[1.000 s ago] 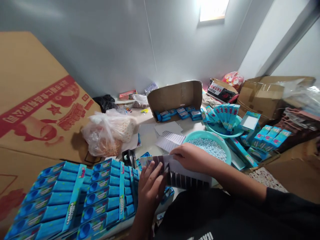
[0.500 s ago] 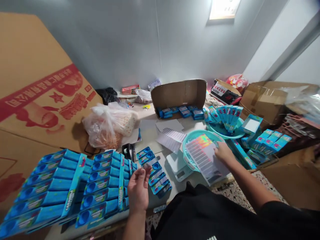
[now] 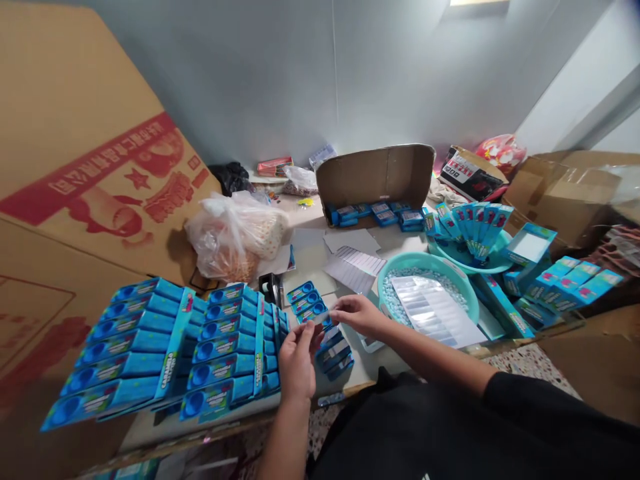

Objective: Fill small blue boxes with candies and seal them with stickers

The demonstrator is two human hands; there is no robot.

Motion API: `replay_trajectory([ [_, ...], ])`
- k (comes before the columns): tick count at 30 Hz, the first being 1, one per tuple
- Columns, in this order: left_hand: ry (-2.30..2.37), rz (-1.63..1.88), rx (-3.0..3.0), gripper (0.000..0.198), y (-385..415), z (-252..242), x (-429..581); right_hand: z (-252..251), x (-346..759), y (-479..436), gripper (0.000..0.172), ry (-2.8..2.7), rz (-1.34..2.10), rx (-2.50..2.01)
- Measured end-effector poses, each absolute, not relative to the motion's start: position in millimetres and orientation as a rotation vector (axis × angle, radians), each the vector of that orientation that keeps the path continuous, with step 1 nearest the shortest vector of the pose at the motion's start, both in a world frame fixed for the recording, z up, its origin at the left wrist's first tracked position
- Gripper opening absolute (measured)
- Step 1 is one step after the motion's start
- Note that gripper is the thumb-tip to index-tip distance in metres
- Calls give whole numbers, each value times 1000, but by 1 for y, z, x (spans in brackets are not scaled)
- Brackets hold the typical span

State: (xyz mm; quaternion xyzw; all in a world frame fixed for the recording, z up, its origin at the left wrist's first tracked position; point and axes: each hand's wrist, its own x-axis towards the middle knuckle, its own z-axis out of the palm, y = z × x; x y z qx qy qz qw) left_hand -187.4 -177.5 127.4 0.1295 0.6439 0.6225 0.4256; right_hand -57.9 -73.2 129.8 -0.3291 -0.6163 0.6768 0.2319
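Left hand [image 3: 299,360]: thumb and forefinger are pinching a small clear strip [image 3: 321,318], clamped together on it. Right hand [image 3: 359,316]: thumb and forefinger are bending inward, their tips meeting the strip's other end; whether they are gripping it, cannot tell.

Landmark: the bead basin [image 3: 471,293], turquoise. The strip is hovering to its left, above a row of small blue boxes [image 3: 336,352], which is running front to back and being partly covered by both hands. The right forearm is passing just in front of the basin.

Within the basin, pale blue beads [image 3: 393,300] are lying loose; a silvery label sheet [image 3: 433,310] is resting on them, its lower corner reaching over the front rim.

Behind and left of the basin, a striped sheet [image 3: 355,268] is lying flat. Directly behind, an open carton [image 3: 375,173] is holding blue packs [image 3: 384,215]. Behind and right, a second basin [image 3: 503,263] is bearing fanned blue packs [image 3: 483,223]. Well left of the bead basin, tiered blue display boxes [image 3: 225,353] are standing in ranks, a large printed carton [image 3: 100,133] rising beyond them.
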Motion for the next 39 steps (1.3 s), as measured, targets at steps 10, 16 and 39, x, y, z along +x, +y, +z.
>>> replay_trajectory([
  [10, 2199, 1376, 1005, 25, -173, 107, -196, 101, -50, -55, 35, -1847, 1810, -1222],
  [16, 2342, 1265, 1191, 24, -173, 94, -193, 91, -58, -48, 32, -1987, 1709, -1379],
  [39, 2242, 1420, 915, 67, -174, 70, -206, 70, -48, -71, 26, -2274, 1361, -1598],
])
